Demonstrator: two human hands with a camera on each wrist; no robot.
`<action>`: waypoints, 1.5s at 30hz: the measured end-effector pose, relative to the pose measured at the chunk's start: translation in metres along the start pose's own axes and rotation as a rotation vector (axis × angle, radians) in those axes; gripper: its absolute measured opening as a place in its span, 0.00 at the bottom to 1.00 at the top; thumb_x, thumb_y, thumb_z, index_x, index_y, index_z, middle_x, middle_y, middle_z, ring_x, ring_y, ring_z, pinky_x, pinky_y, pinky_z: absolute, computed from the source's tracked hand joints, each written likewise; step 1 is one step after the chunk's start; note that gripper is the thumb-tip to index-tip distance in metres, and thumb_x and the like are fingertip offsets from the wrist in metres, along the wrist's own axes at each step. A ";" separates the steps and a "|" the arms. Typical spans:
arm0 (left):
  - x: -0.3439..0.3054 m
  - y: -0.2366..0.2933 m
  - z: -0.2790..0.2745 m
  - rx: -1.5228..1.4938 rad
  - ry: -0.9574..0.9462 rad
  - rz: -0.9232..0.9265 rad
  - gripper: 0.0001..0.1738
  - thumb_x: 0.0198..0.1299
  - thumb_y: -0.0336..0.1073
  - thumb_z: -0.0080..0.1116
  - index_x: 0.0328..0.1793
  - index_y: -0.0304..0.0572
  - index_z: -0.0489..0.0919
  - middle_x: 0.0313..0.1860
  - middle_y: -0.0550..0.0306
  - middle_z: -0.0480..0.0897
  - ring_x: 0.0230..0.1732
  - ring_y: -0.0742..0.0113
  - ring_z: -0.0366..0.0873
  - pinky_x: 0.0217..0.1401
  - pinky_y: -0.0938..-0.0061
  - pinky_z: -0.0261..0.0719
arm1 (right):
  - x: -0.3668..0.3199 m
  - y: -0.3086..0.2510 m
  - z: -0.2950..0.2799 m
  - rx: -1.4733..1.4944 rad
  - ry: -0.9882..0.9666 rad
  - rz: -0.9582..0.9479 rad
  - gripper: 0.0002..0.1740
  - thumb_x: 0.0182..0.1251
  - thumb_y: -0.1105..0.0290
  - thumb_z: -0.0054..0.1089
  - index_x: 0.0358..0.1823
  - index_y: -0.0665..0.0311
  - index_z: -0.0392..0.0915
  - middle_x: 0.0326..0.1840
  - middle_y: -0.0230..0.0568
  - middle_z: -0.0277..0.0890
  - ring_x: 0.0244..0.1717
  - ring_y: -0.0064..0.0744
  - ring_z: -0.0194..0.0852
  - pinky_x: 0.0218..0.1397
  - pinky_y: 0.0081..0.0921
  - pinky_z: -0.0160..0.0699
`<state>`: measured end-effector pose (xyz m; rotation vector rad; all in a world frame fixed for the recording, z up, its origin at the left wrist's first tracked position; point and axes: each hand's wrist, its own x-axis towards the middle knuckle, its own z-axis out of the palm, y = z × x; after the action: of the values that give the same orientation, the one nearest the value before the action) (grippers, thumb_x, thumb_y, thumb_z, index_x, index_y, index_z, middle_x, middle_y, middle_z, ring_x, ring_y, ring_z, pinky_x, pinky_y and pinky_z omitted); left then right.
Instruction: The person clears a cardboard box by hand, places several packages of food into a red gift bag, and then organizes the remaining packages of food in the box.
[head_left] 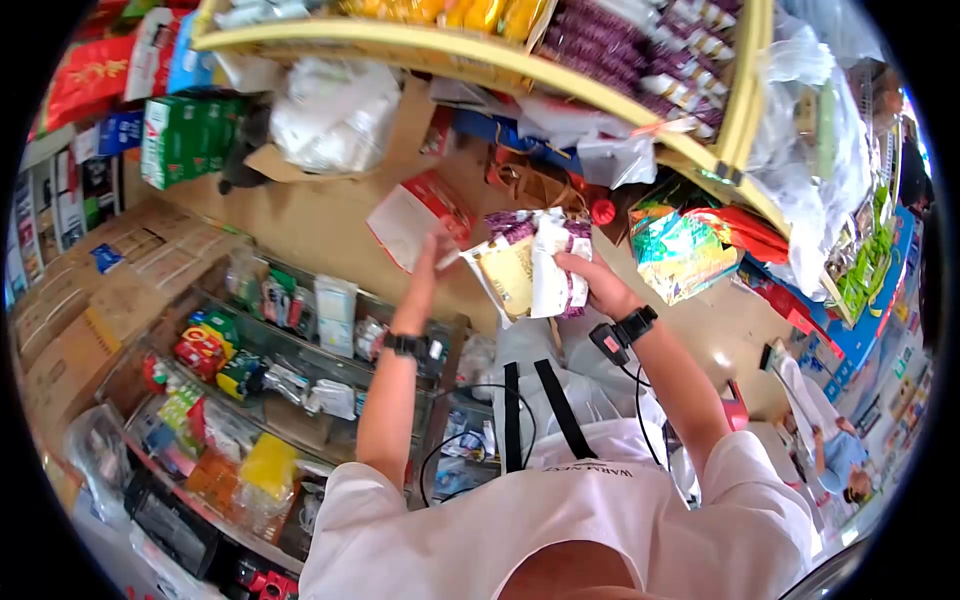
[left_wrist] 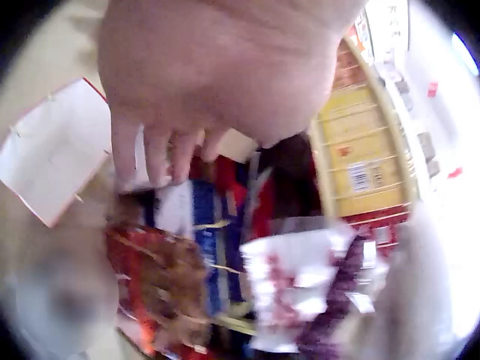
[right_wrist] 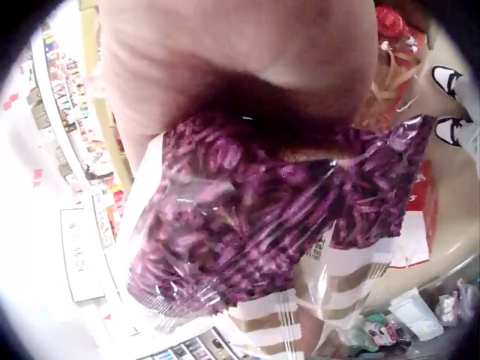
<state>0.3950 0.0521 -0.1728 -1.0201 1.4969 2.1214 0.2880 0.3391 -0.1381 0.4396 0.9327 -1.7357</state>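
My right hand grips a bundle of snack packets, clear bags of purple pieces with white and tan striped ends. In the right wrist view these packets hang under my right hand and fill the frame. My left hand reaches up to the left side of the bundle, and its fingertips hold the edge of a yellowish packet. The left wrist view shows my left hand from behind, fingers pointing down onto a packet's top edge; the thumb is hidden. More white and purple packets lie beyond it.
A yellow-rimmed shelf full of goods runs across above. A glass display counter with small items stands at my left, cardboard boxes beyond it. A red and white bag and a colourful bag lie nearby. Another person sits at lower right.
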 end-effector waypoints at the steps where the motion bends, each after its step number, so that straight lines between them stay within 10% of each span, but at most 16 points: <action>1: -0.033 0.034 0.033 -0.095 -0.106 0.018 0.44 0.75 0.68 0.38 0.83 0.42 0.59 0.78 0.53 0.67 0.76 0.58 0.64 0.78 0.60 0.62 | -0.013 -0.011 0.010 0.012 0.010 -0.020 0.27 0.73 0.64 0.62 0.70 0.63 0.70 0.60 0.36 0.80 0.57 0.28 0.81 0.61 0.30 0.80; 9: -0.124 0.110 0.155 0.332 -0.092 0.414 0.31 0.71 0.38 0.62 0.75 0.33 0.65 0.67 0.48 0.76 0.66 0.63 0.74 0.69 0.67 0.71 | -0.105 -0.070 0.060 -0.081 -0.006 -0.362 0.27 0.74 0.63 0.62 0.70 0.64 0.68 0.59 0.34 0.78 0.55 0.24 0.80 0.59 0.28 0.82; 25: -0.119 0.227 0.185 0.183 -0.099 0.559 0.23 0.70 0.38 0.62 0.66 0.36 0.71 0.55 0.56 0.81 0.54 0.72 0.78 0.59 0.74 0.77 | -0.154 -0.112 0.042 0.402 0.030 -0.398 0.26 0.79 0.55 0.54 0.69 0.63 0.71 0.59 0.43 0.82 0.54 0.37 0.86 0.61 0.38 0.86; 31: -0.025 0.306 0.172 0.789 0.051 0.763 0.29 0.64 0.45 0.66 0.63 0.34 0.71 0.47 0.39 0.84 0.50 0.45 0.83 0.55 0.58 0.78 | -0.143 -0.126 0.044 0.437 0.111 -0.529 0.25 0.78 0.53 0.55 0.68 0.60 0.73 0.58 0.41 0.83 0.54 0.36 0.85 0.61 0.37 0.85; 33: 0.014 0.337 0.172 1.081 -0.014 0.736 0.32 0.67 0.46 0.65 0.69 0.35 0.68 0.52 0.44 0.84 0.52 0.56 0.83 0.56 0.63 0.79 | -0.135 -0.130 0.048 0.454 0.168 -0.565 0.25 0.79 0.53 0.54 0.68 0.61 0.72 0.58 0.40 0.83 0.55 0.36 0.85 0.61 0.36 0.85; 41: 0.150 0.314 0.206 0.861 -0.338 0.452 0.53 0.65 0.41 0.65 0.84 0.46 0.39 0.47 0.29 0.85 0.42 0.38 0.87 0.42 0.53 0.84 | -0.106 -0.140 0.087 0.516 0.472 -0.598 0.28 0.81 0.52 0.49 0.73 0.62 0.68 0.63 0.41 0.80 0.60 0.37 0.83 0.64 0.38 0.83; 45: 0.166 0.274 0.223 1.199 -0.407 0.487 0.56 0.69 0.33 0.55 0.81 0.23 0.22 0.58 0.19 0.79 0.46 0.33 0.83 0.47 0.49 0.82 | -0.093 -0.147 0.103 0.599 0.605 -0.678 0.28 0.81 0.52 0.49 0.73 0.62 0.68 0.64 0.41 0.80 0.60 0.37 0.83 0.64 0.38 0.84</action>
<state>0.0271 0.1330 -0.0700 0.2072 2.3617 1.0719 0.2026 0.3382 0.0447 1.1923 1.0314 -2.5886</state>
